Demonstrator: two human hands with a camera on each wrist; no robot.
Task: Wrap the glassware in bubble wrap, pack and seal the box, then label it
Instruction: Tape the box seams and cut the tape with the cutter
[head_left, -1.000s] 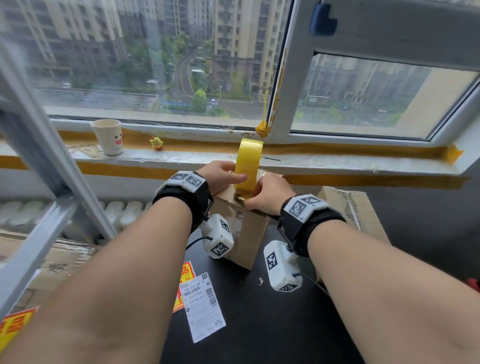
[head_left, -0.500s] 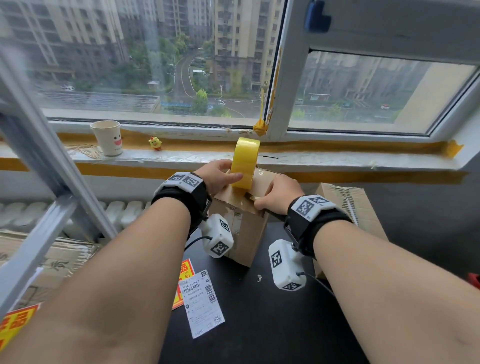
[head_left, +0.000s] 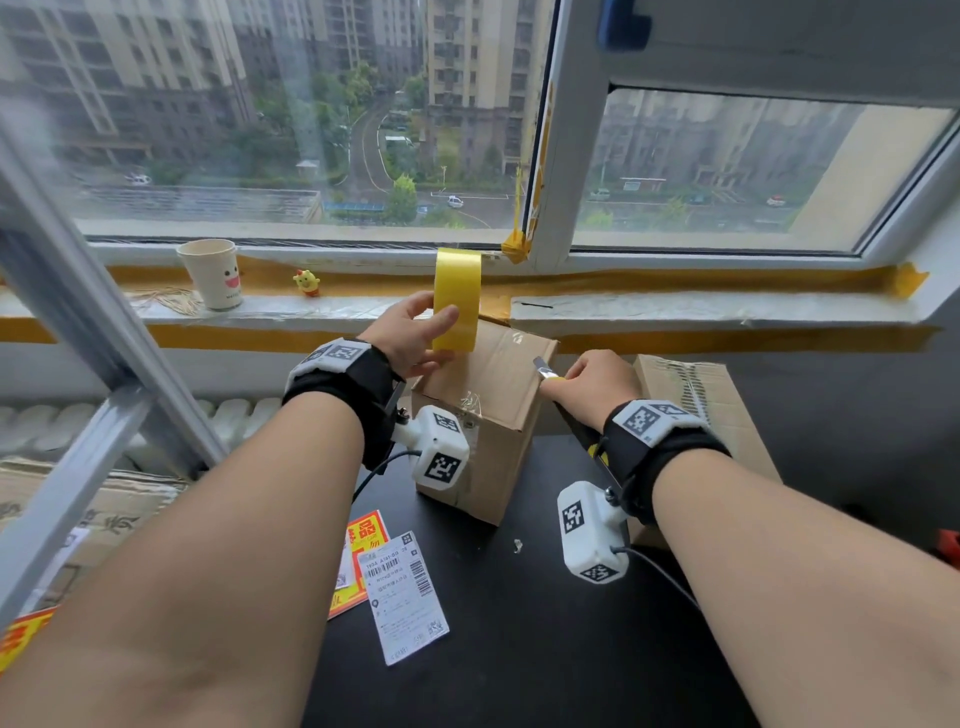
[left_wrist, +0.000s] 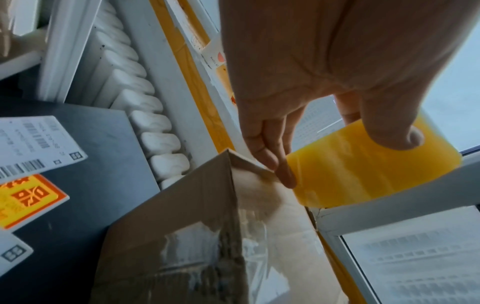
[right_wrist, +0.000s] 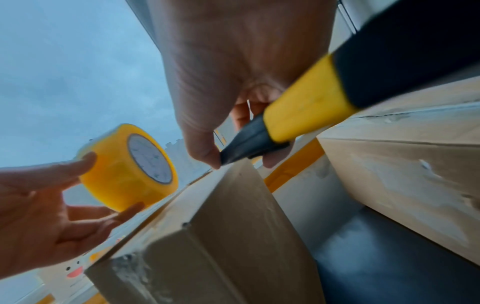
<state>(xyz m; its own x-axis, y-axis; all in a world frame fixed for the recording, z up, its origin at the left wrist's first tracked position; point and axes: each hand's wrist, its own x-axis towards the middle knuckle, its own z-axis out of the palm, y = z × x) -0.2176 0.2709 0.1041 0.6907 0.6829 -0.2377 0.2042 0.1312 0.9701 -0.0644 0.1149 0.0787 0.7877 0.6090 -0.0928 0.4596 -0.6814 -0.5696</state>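
Since a second ago my two hands have parted: then they sat close together at the top of the brown cardboard box (head_left: 485, 410), and now my left hand (head_left: 410, 338) has carried the roll of yellow packing tape (head_left: 457, 301) up and toward the window, while my right hand (head_left: 597, 379) has drawn off to the box's right edge. I hold the roll standing on edge above the far left part of the box top, thumb on its outer face and fingers (left_wrist: 272, 156) curled round the other side, their tips close to the box's upper corner. My right hand is wrapped round a utility knife with a yellow and black handle (right_wrist: 311, 107), and its short metal blade (head_left: 540, 364) pokes out toward the box's right top edge; whether the blade touches the cardboard I cannot tell. The box stands closed on the black worktop (head_left: 519, 649), with a clear strip of tape (head_left: 470, 402) shining at its near top edge. On the worktop nearer me lie a white shipping label with barcodes (head_left: 402, 603) and, partly under it, an orange and yellow sticker (head_left: 363, 535). A second, larger cardboard box (head_left: 696, 395) stands just right of my right wrist. On the windowsill stand a white paper cup with a smiling face (head_left: 213, 273) and a small yellow toy figure (head_left: 307, 283).
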